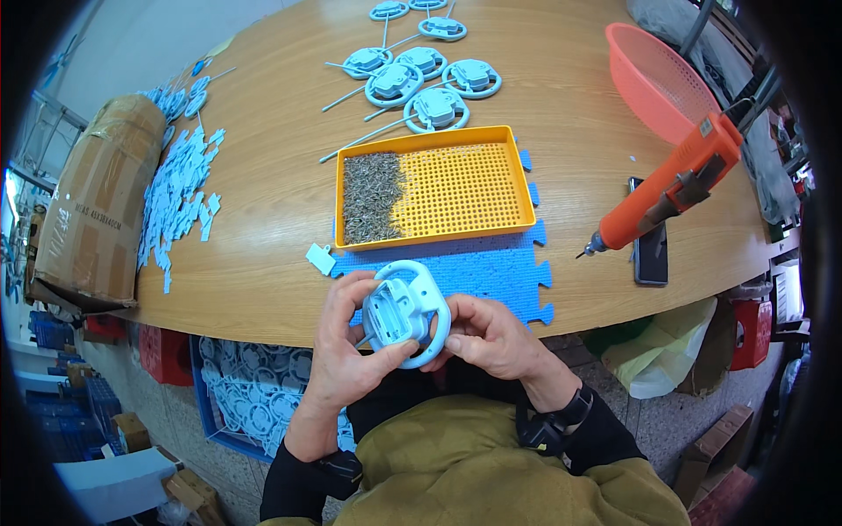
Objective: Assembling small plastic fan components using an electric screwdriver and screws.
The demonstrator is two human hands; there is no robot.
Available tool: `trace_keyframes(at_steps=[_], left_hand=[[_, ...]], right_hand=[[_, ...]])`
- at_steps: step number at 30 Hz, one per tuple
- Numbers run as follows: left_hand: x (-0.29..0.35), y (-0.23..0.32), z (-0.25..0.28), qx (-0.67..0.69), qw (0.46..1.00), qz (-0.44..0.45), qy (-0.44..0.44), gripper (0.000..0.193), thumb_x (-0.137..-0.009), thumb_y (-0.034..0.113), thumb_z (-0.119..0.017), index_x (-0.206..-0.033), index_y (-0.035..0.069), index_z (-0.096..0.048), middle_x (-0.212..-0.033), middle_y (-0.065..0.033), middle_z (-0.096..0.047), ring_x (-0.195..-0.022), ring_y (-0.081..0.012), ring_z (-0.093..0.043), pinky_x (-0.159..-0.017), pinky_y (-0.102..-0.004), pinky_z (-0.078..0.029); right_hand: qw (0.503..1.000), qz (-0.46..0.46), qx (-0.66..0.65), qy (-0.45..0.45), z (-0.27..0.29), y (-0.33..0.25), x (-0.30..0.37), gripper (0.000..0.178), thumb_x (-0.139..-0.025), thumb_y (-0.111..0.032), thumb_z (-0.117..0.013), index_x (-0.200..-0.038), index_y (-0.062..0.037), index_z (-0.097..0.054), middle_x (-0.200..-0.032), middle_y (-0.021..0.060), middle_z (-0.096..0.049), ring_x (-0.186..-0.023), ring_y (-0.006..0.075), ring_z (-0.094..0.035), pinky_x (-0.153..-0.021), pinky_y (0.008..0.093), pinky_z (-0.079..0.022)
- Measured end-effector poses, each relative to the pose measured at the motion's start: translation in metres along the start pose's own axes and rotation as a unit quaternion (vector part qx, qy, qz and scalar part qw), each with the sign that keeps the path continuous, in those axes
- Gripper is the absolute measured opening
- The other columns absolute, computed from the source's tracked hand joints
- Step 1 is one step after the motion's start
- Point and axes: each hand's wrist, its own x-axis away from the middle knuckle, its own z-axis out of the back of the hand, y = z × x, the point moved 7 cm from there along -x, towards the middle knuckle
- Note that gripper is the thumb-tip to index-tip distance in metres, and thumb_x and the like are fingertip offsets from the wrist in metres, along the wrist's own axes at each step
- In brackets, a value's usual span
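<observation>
A light blue plastic toy steering wheel is held up in front of me, over the table's near edge. Its square hub faces up and shows an open compartment. My left hand grips the left side, thumb across the hub's lower edge and fingers at the far rim. With thumb and fingers closed, my right hand holds the rim's right side. Just beyond lies a blue foam mat, partly under a yellow tray with small screws heaped at its left. A small light blue cover lies left of the mat.
Several similar wheels with thin rods lie at the far side. An orange electric screwdriver hangs at right above a phone, near a pink basket. At left, light blue pieces spill beside a cardboard box. A blue crate stands below.
</observation>
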Motion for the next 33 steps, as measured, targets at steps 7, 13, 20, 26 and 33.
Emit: trace_keyframes(at_steps=[7, 13, 20, 26, 33], left_hand=[[0.012, 0.011, 0.003, -0.001, 0.999, -0.049, 0.011, 0.067, -0.065, 0.008, -0.079, -0.122, 0.005, -0.045, -0.13, -0.0145, -0.038, -0.121, -0.0259, -0.047, -0.087, -0.0382, -0.053], [0.022, 0.002, -0.001, 0.077, 0.997, -0.011, 0.001, 0.068, -0.064, 0.008, -0.079, -0.123, 0.005, -0.045, -0.13, -0.0149, -0.038, -0.12, -0.0256, -0.046, -0.088, -0.0355, -0.052], [0.041, 0.048, 0.011, -0.204, 0.964, -0.137, 0.1, 0.072, -0.06, 0.002, -0.076, -0.125, 0.005, -0.044, -0.131, -0.0165, -0.037, -0.12, -0.0277, -0.047, -0.088, -0.0356, -0.052], [0.052, 0.078, 0.021, -0.313, 0.92, -0.193, 0.134, 0.07, -0.06, 0.011, -0.08, -0.121, 0.006, -0.047, -0.126, -0.0206, -0.043, -0.113, -0.035, -0.051, -0.09, -0.0405, -0.047], [0.056, 0.079, 0.03, -0.282, 0.929, -0.213, 0.11, 0.069, -0.06, 0.012, -0.079, -0.122, 0.007, -0.048, -0.125, -0.0195, -0.044, -0.111, -0.0362, -0.053, -0.088, -0.0414, -0.048]], right_hand=[[1.0, 0.004, -0.005, -0.012, -0.014, -0.001, 0.004, 0.017, -0.092, -0.006, -0.048, -0.108, 0.0011, -0.051, -0.099, 0.0098, -0.061, -0.091, 0.0164, -0.064, -0.081, 0.0296, -0.054], [1.0, -0.019, 0.001, 0.01, -0.024, 0.0, 0.008, 0.017, -0.091, -0.002, -0.047, -0.107, 0.0013, -0.05, -0.098, 0.0096, -0.062, -0.089, 0.0164, -0.065, -0.08, 0.0296, -0.054], [0.992, 0.034, 0.118, 0.038, -0.021, 0.005, 0.012, 0.025, -0.086, 0.005, -0.046, -0.111, 0.0012, -0.049, -0.098, 0.0061, -0.06, -0.091, 0.0111, -0.06, -0.082, 0.028, -0.051], [0.989, 0.099, 0.096, 0.044, -0.039, -0.003, 0.004, 0.046, -0.083, 0.008, -0.045, -0.128, -0.0009, -0.043, -0.107, 0.0054, -0.057, -0.097, 0.0108, -0.057, -0.088, 0.0287, -0.048], [0.994, 0.074, 0.082, 0.025, -0.042, 0.001, -0.001, 0.044, -0.086, 0.006, -0.042, -0.129, 0.0001, -0.04, -0.114, 0.0112, -0.057, -0.101, 0.016, -0.059, -0.086, 0.0321, -0.051]])
